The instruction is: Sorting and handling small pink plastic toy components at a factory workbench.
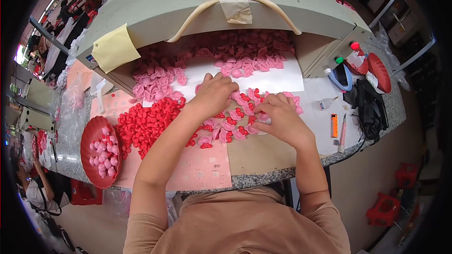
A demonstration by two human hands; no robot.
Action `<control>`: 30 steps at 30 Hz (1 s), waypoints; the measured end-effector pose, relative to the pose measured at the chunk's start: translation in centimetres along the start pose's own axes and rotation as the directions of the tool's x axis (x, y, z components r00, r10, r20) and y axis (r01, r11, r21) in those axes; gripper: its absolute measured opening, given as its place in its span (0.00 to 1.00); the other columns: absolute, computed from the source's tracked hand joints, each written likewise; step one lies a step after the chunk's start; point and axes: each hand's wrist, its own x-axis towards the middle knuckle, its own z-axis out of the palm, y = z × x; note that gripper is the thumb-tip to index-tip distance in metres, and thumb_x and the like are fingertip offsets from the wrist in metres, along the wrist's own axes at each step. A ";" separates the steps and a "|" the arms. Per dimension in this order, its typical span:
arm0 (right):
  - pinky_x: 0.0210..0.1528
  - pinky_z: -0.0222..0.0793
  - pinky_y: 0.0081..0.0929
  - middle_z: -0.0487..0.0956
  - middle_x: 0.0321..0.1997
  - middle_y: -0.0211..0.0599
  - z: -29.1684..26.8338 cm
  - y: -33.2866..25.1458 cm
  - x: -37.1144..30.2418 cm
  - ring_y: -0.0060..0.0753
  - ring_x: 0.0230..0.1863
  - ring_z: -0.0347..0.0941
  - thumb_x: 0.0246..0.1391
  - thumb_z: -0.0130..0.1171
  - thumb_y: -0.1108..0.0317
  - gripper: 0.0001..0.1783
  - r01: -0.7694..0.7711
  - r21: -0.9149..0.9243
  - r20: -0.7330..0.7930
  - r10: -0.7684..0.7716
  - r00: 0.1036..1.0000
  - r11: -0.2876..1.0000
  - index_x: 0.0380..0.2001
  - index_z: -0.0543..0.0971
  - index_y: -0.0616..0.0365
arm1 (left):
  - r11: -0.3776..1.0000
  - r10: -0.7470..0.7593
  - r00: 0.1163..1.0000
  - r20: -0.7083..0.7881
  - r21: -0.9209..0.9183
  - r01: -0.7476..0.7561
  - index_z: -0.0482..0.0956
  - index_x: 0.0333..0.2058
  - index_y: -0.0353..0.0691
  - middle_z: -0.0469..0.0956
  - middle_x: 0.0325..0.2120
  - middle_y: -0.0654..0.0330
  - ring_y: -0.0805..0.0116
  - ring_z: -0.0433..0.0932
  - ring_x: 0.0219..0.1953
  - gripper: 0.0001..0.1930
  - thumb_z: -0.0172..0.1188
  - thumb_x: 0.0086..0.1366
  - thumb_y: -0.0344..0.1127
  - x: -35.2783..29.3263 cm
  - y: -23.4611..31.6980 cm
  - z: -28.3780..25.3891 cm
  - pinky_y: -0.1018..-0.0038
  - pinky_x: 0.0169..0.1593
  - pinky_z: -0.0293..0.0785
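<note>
My left hand (pixel 214 95) reaches over the middle of the worktop, its fingers bent downward and their tips mostly hidden. A bit of pink shows beside it, but what it grips I cannot make out. To its right, my right hand (pixel 285 118) is curled low, thumb and fingers drawn together at the small parts; what lies between them is hidden. Around both hands are spread pink, frilled, shell-like pieces (pixel 239 134), several with small red bow-shaped pieces (pixel 205 145) beside or against them. Left of my left forearm lies a large heap of glossy red pieces (pixel 148 124).
A grey metal hood (pixel 282 7) arches over white paper (pixel 282 79) bearing piles of pink pieces (pixel 157 79). A red scalloped tray (pixel 89 171) of pink balls stands left. An orange lighter (pixel 334 125), a pen-like tool (pixel 342 134) and a black adapter (pixel 372 106) lie right.
</note>
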 end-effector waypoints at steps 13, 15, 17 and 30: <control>0.55 0.54 0.32 0.72 0.43 0.33 -1.5 -0.3 0.4 0.36 0.50 0.64 0.47 0.64 0.63 0.15 0.036 0.065 -0.182 -0.024 0.983 0.997 0.39 0.79 0.52 | 1.000 -0.009 0.990 -0.139 0.005 0.009 0.74 0.34 0.39 0.76 0.29 0.55 0.58 0.74 0.38 0.16 0.65 0.44 0.32 1.6 -1.0 0.2 0.65 0.46 0.61; 0.54 0.54 0.31 0.72 0.43 0.33 -1.5 -0.2 0.8 0.37 0.50 0.64 0.48 0.63 0.63 0.14 0.053 0.061 -0.213 -0.039 0.976 0.997 0.39 0.79 0.52 | 0.991 -0.070 0.979 -0.193 -0.128 0.046 0.74 0.34 0.39 0.77 0.29 0.56 0.60 0.74 0.38 0.15 0.65 0.46 0.34 1.3 -0.9 -0.2 0.67 0.45 0.63; 0.49 0.60 0.27 0.73 0.43 0.34 -1.2 -0.4 1.7 0.35 0.46 0.67 0.50 0.60 0.68 0.14 0.111 0.101 -0.266 -0.080 0.961 0.989 0.42 0.78 0.54 | 0.964 -0.135 0.962 -0.238 -0.255 0.072 0.73 0.34 0.39 0.77 0.29 0.56 0.63 0.75 0.37 0.15 0.65 0.49 0.36 0.9 -1.1 -0.7 0.69 0.44 0.64; 0.37 0.72 0.20 0.79 0.33 0.36 2.8 -6.9 6.7 0.22 0.34 0.76 0.57 0.55 0.69 0.11 0.054 0.716 -0.116 0.042 0.992 0.696 0.40 0.76 0.64 | -0.206 -0.442 0.892 0.094 -0.978 0.000 0.67 0.46 0.40 0.74 0.31 0.61 0.76 0.70 0.33 0.14 0.45 0.70 0.43 -7.6 0.6 -1.7 0.77 0.42 0.67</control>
